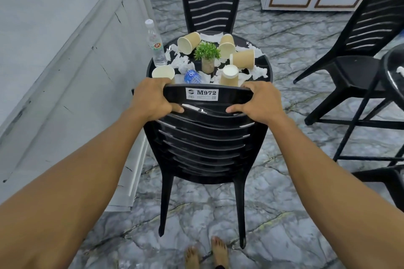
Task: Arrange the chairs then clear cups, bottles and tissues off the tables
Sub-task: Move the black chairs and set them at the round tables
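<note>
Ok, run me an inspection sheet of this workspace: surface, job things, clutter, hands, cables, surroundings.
Surface: round black table, littered.
Job's things: near chair at table's edge; far chair opposite; paper cups, several tipped; standing bottle; lying bottle; crumpled tissues.
Clutter: small potted plant mid-table.
Hands: left hand and right hand grip near chair's top rail.
Cables: nothing seen.
Surroundings: marble-patterned floor; third chair and second table at right.

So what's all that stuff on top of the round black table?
I see paper cups, crumpled tissues, a standing bottle, a lying bottle and a small potted plant. The chair back hides the table's near edge.
</note>
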`<state>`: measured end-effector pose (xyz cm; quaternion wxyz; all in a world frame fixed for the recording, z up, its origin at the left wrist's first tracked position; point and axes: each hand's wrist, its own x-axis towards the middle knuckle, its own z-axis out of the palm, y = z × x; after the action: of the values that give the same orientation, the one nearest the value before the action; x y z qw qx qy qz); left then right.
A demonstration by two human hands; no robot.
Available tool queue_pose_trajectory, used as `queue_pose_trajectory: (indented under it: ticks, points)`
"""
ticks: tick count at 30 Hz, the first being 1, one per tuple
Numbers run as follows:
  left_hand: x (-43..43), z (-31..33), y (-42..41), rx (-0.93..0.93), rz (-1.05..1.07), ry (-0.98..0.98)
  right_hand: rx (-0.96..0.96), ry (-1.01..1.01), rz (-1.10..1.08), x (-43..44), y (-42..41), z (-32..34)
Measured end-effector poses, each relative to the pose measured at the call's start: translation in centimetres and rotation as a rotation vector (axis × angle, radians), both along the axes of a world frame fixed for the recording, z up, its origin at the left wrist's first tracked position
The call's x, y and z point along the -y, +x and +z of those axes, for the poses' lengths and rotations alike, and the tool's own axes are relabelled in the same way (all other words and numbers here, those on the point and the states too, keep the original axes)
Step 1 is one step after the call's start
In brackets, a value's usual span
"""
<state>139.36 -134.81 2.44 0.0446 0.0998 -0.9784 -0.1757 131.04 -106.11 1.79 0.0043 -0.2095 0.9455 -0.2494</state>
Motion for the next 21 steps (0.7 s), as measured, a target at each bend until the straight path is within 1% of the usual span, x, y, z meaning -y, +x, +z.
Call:
queue_pose_trajectory:
  ticks: [3,7,9,13,16,21]
  points:
    - [-0.3,-0.8,2.4,-0.063,-0.008,-0.024,0.0,0.034,-0.006,-0.4,2.1,0.2]
    - [-0.6,-1.4,6.6,-0.116,-0.078,-0.05,-0.011,0.04,-0.037,-1.1,6.7,-1.0]
    - [-0.6,-1.8,9.2,-0.139,-0.109,-0.061,-0.066,-0.001,-0.035,-1.7,9.5,-2.1]
    - [-1.3,-4.0,15.7,-0.238,-0.199,-0.089,-0.18,-0.051,0.043,-3.5,15.7,-4.0]
    - [-2.2,-6.0,20.5,-0.264,-0.218,-0.119,-0.254,-0.078,0.07,-4.7,20.3,-5.6]
    - [-3.6,-8.0,27.2,-0.366,-0.287,-0.192,-0.32,-0.097,0.11,-6.1,27.2,-7.6]
